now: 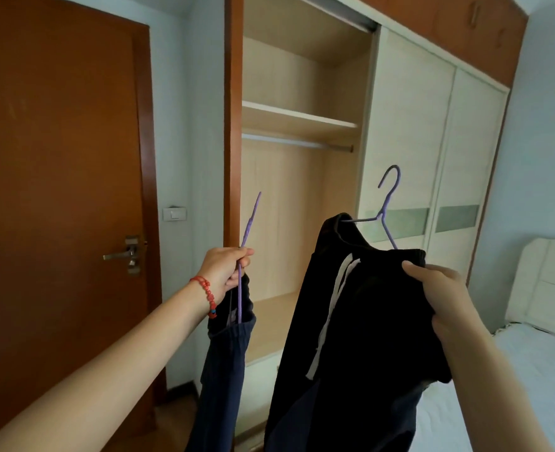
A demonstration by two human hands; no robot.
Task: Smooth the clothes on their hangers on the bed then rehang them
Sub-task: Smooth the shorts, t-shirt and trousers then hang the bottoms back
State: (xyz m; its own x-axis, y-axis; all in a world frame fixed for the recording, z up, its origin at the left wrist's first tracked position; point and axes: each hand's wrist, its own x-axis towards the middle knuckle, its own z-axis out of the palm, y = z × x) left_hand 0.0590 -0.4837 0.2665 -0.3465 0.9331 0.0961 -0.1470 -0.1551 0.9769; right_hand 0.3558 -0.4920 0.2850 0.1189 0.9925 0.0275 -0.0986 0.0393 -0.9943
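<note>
Left hand [225, 269] clenched on purple hanger [248, 243] bearing navy trousers [227, 360]. Right hand [445, 301] grips black trousers [351, 321], apparently with hanger beneath. Both clear of bed [530, 370]. Advise: hook over wardrobe rail [299, 144] singly, garments level.

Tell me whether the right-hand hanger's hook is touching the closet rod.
Apart. The head view shows the purple hanger hook in the air below the closet rod, with clear cabinet background between them.

Black drawstring trousers [361, 321] hung draped over a purple hanger [387, 210], hook upright. A second purple hanger [248, 243], seen edge-on, carried a navy garment [223, 363], possibly trousers, hanging down.
</note>
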